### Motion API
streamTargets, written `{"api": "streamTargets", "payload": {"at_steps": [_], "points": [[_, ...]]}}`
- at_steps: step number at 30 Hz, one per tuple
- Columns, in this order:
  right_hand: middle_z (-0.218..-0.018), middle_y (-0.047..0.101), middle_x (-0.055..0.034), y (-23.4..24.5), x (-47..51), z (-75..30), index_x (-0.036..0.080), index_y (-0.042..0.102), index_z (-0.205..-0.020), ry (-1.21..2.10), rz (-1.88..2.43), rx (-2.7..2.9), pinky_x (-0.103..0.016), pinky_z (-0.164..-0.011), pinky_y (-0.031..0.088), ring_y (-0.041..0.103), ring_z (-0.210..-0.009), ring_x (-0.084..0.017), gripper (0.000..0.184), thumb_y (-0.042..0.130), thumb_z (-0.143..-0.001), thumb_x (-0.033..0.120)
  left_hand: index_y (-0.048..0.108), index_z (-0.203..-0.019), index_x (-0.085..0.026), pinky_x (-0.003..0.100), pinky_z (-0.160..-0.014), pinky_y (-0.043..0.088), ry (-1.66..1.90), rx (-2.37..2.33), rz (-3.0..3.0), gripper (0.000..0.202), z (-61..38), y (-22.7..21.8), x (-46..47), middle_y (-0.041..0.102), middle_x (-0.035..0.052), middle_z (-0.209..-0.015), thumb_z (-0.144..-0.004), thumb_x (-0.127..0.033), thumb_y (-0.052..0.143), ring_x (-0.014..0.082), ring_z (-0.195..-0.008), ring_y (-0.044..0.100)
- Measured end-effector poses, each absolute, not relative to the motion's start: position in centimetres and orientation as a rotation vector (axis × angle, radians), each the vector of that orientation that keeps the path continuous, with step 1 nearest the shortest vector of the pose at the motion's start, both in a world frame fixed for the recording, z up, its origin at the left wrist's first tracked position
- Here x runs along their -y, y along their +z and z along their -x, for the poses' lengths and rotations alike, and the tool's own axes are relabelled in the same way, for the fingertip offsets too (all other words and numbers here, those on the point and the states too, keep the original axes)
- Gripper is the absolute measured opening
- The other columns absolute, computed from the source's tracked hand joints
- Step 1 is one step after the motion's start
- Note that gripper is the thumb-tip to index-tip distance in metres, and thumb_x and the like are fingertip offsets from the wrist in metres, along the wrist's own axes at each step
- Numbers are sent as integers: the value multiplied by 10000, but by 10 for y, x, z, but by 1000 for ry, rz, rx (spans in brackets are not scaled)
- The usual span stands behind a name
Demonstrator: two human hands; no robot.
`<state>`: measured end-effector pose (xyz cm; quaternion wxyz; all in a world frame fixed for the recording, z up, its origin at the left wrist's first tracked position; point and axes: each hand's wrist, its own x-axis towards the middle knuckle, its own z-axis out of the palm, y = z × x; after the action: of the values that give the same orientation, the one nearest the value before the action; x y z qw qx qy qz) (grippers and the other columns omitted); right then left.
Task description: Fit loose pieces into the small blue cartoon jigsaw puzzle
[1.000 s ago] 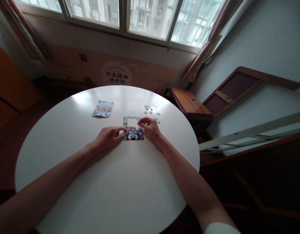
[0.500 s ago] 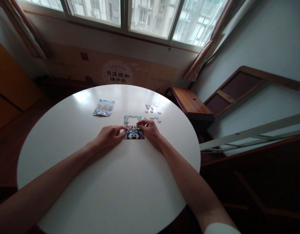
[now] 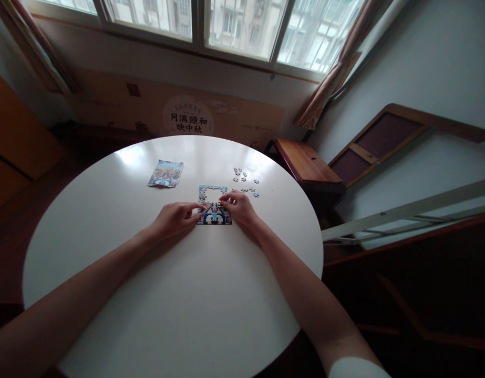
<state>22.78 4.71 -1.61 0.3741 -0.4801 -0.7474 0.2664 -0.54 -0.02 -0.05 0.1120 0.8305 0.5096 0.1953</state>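
Note:
A partly joined jigsaw puzzle (image 3: 214, 217) lies flat on the white round table, with a gap in its upper middle where the tabletop shows through. At its left edge rests my left hand (image 3: 177, 218), index finger stretched onto the puzzle and thumb apart from it, holding nothing. My right hand (image 3: 239, 206) reaches over the puzzle's right side, its fingertips pinched on a small puzzle piece (image 3: 220, 200) at the lower edge of the gap. The fingers partly cover that piece. Several loose puzzle pieces (image 3: 244, 175) lie beyond my right hand.
A printed picture packet (image 3: 165, 174) lies on the table (image 3: 179, 310), up and left of the puzzle. Behind the table's right edge stands a wooden stool or bench (image 3: 308, 164). A printed cardboard panel (image 3: 226, 113) stands below the window.
The whole view has shifted slightly. Both hands keep nearly the same places at the puzzle, with the right fingertips still at the gap's lower edge.

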Motion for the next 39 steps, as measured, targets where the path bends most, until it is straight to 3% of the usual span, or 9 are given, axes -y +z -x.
{"api": "streamTargets", "payload": {"at_steps": [9,14,22,25,29,33,39], "points": [[-848,610,-25,-14,-43,-227,189,746,-883,582,1234,1910,-270,-723,485,543,-662,-104,143,643,-796,143,709,-1140,-281,211,-553,296,559,-1494,-2426,367,6,-1,-1,608,-23,-637,-885,-439,498,110,-551,503],[-807,599,-24,-14,-43,-229,180,740,-828,534,1222,1883,-276,-712,477,530,-663,-115,132,624,-799,125,712,-1137,-275,211,-547,289,562,-1505,-2437,369,6,-2,-1,608,-22,-635,-884,-442,501,109,-549,497],[-814,617,-35,-15,-43,-225,182,733,-735,480,1208,2019,-299,-827,446,565,-810,-152,138,641,-763,83,716,-1123,-280,207,-542,287,575,-1497,-2435,367,7,-4,-2,597,-27,-618,-882,-455,502,107,-541,500],[-783,621,-25,-11,-45,-232,161,728,-790,512,1234,1944,-258,-712,437,529,-681,-115,136,603,-779,109,716,-1121,-282,211,-541,285,572,-1495,-2431,379,7,-4,-1,598,-25,-620,-888,-479,493,109,-540,501],[-594,554,26,-5,-47,-245,138,718,-875,580,1348,1956,-231,-601,381,457,-540,-92,190,544,-798,141,714,-1127,-276,211,-546,291,570,-1501,-2430,377,7,-3,0,602,-23,-625,-886,-466,494,109,-545,504],[-579,560,29,-5,-45,-248,138,724,-936,545,1395,2023,-224,-614,375,473,-543,-93,250,518,-794,135,714,-1126,-268,207,-555,304,552,-1507,-2430,354,6,-1,0,610,-24,-638,-874,-395,500,107,-552,509],[-757,684,-7,-9,-39,-239,226,717,-1082,402,1537,2105,-239,-694,416,574,-658,-129,289,550,-845,213,716,-1097,-271,201,-539,291,557,-1497,-2441,339,6,-3,-1,612,-28,-635,-877,-404,495,106,-549,508]]}}
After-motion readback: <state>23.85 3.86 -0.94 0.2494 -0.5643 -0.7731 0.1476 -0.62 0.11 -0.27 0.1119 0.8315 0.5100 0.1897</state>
